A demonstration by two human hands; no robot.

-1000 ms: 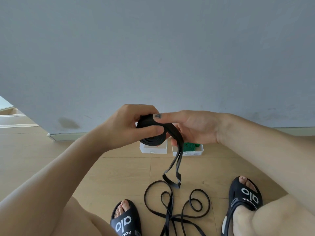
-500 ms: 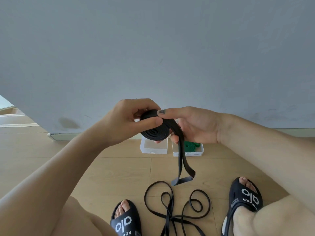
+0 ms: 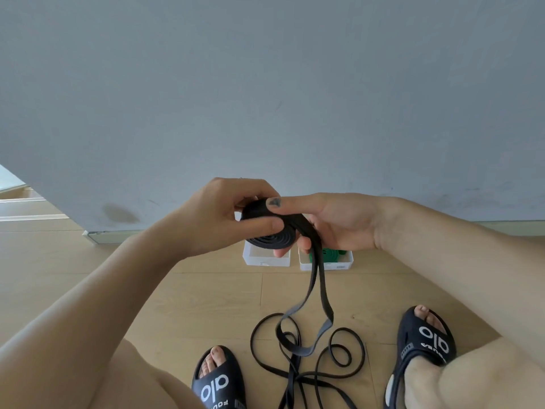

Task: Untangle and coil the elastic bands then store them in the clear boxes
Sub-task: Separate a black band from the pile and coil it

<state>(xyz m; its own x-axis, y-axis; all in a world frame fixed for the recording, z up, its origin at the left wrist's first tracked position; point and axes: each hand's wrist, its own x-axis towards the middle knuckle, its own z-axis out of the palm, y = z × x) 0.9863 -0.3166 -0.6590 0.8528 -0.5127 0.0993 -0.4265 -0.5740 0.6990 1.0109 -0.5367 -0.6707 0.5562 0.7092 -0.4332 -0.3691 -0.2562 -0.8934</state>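
Note:
My left hand point(image 3: 224, 214) grips a flat black coil point(image 3: 272, 236) of elastic band, thumb pressed on its face. My right hand point(image 3: 330, 222) holds the same band where it leaves the coil, index finger lying over the top. The band's loose tail point(image 3: 317, 293) hangs down in a loop towards the floor. Another black band point(image 3: 321, 367) lies tangled on the floor between my feet. Two clear boxes stand by the wall: the left box point(image 3: 265, 259) looks empty, the right box point(image 3: 339, 262) holds a green band point(image 3: 330, 253).
A grey wall point(image 3: 265, 98) rises just behind the boxes. My feet in black slides point(image 3: 219, 379) point(image 3: 424, 340) rest on the wooden floor point(image 3: 191, 290) on either side of the tangled band.
The coil has turned flatter, with its spiral face now showing. The hanging tail has swung right and dropped lower towards the floor. Both hands stay at the same place.

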